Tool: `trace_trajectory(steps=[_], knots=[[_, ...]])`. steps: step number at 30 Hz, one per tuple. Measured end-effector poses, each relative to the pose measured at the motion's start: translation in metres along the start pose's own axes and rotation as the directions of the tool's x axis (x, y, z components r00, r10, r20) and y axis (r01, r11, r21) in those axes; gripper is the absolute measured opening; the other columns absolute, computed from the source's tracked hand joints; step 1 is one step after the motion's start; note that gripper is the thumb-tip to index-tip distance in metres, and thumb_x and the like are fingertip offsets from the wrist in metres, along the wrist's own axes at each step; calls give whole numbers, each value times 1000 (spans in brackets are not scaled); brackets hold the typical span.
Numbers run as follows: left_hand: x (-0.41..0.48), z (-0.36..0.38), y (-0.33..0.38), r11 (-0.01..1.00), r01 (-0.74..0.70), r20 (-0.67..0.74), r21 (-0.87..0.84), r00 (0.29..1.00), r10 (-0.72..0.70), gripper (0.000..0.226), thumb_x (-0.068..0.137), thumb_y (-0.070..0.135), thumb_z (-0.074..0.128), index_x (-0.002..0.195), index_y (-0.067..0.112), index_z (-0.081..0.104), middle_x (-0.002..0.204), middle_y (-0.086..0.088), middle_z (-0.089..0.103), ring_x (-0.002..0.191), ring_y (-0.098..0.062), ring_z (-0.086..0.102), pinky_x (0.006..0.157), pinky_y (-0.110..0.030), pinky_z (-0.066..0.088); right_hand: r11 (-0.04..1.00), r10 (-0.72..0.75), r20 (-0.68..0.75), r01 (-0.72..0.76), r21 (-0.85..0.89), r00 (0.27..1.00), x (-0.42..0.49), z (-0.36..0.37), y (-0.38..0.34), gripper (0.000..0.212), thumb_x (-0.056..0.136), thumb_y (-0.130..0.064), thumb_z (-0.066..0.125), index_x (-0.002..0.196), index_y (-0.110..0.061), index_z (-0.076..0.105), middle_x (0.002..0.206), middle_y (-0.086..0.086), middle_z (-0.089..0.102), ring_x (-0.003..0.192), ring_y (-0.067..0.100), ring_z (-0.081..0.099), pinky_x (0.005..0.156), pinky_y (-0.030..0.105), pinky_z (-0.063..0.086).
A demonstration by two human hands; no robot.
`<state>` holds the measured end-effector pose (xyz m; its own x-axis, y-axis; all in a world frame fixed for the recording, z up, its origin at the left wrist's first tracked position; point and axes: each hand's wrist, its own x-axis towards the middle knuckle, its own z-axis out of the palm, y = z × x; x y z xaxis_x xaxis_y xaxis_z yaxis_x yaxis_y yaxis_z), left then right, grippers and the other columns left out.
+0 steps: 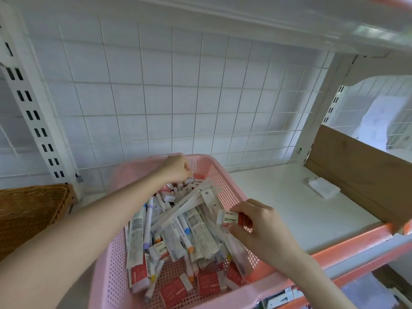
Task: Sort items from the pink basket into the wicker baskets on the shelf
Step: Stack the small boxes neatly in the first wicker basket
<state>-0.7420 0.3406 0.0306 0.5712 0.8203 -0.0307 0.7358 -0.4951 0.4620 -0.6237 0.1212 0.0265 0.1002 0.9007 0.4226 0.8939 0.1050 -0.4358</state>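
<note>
Illumination is bright, even and diffuse, with a cool, washed cast; shadows are faint and soft-edged. Wide-angle distortion bows the slotted upright (33, 108) and wire grid (178, 97) toward the margins. Motion blur smears the upper shelf (289, 16) and orange shelf edge (356, 243). The centre is sharper: print on the eraser (229, 217) is partly legible.

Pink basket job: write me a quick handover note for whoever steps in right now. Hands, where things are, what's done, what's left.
Left hand: fingers curled down among small items at the far end of the pink basket; whether it grips anything cannot be told.
Right hand: pinches a 2B eraser by the basket's right wall.
Wicker basket: on the shelf, left of the pink one; its inside is hidden.
Done: nothing visibly sorted.
Left: place the eraser, then the heap of pens and packs.
</note>
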Motion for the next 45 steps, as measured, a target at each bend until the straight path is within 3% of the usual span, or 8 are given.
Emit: trace_trajectory(steps=[11,14,18,20,24,28,35,45], knots=[[33,31,12,953,288,-101,-94,950,-297,24,89,19,62,106,4,55,69,0,51,56,-11,50,47,-21,39,997,28,-50,-25,73,998,-1,1,3,19,81,-17,68,99,-13,68,77,-11,51,59,1,46,60,12,40],[30,25,14,937,273,-66,-219,954,-293,36,82,16,71,108,3,51,69,-1,51,53,-10,47,43,-19,34,997,23,-47,-20,70,999,-1,0,2,21,81,-18,69,100,-12,68,77,-13,50,60,1,47,62,15,42],[13,4,14,962,143,-143,-232,973,-179,25,90,14,60,66,10,54,58,1,47,48,-10,42,44,-20,29,998,18,-44,-15,67,999,-2,-3,2,19,80,-17,70,98,-11,69,75,-15,49,61,4,49,65,21,44],[-1,-9,12,941,45,-150,-335,984,-101,16,93,14,56,79,11,61,70,-2,58,58,-12,51,48,-19,36,997,12,-38,-9,73,999,-3,-4,2,18,80,-17,69,98,-11,69,75,-15,50,61,6,50,64,20,43],[-42,-30,16,506,22,-6,-862,999,-53,11,92,-1,51,89,7,59,82,-11,65,55,-8,66,51,-16,53,997,4,-25,-2,83,1000,-4,-6,2,17,79,-16,70,95,-11,69,76,-8,55,64,10,52,64,22,44],[-75,-37,17,200,47,36,-979,998,-58,8,89,-4,53,87,1,60,75,-12,70,57,-12,68,56,-18,56,996,-8,-23,10,90,1000,-4,-6,2,15,78,-16,71,91,-10,69,73,-8,54,63,10,52,62,20,42],[-117,-32,14,773,-210,-290,-598,956,35,28,75,0,73,86,22,59,96,13,62,88,-4,62,76,-14,52,993,-13,-27,16,115,1000,-2,-7,5,16,77,-12,71,93,-10,69,77,-1,59,66,10,53,64,18,41],[-180,-18,17,943,-168,-394,-288,918,44,48,68,7,80,98,38,60,95,19,56,91,-5,63,84,-20,53,965,-193,45,181,189,980,8,-7,-13,28,80,-1,66,107,-5,65,88,-19,40,70,2,45,69,3,36]])
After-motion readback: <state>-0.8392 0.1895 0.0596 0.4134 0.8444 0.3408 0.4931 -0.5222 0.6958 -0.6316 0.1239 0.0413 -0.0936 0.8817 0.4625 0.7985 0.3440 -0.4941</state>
